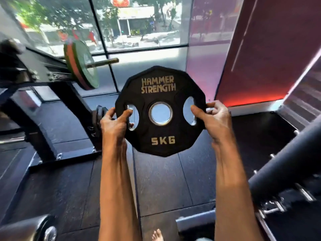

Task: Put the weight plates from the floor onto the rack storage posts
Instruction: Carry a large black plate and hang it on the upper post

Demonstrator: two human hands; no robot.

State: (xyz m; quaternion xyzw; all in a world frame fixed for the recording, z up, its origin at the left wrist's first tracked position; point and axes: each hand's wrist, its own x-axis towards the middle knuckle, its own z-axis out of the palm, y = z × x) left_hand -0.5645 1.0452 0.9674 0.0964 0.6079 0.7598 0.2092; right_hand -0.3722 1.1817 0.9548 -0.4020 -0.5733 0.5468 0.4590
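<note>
A black 5 kg weight plate [160, 94] marked "Hammer Strength" is held upright in the air in front of me, its face toward the camera. My left hand [114, 122] grips its left edge with the thumb through the left grip slot. My right hand [212, 117] grips its right edge, thumb in the right slot. A rack storage post [104, 62] sticks out to the right from the black rack [43, 80] at the left, carrying a green plate [85, 65] and an orange one behind it. Lower on the rack, small black plates [99, 113] sit on another post.
A glass window wall [139, 32] rises straight ahead and a red panel [260, 58] to the right. A black padded machine arm [286, 162] with metal pegs crosses the lower right. The floor [69, 180] is dark rubber matting. A bare foot [157, 235] shows at the bottom.
</note>
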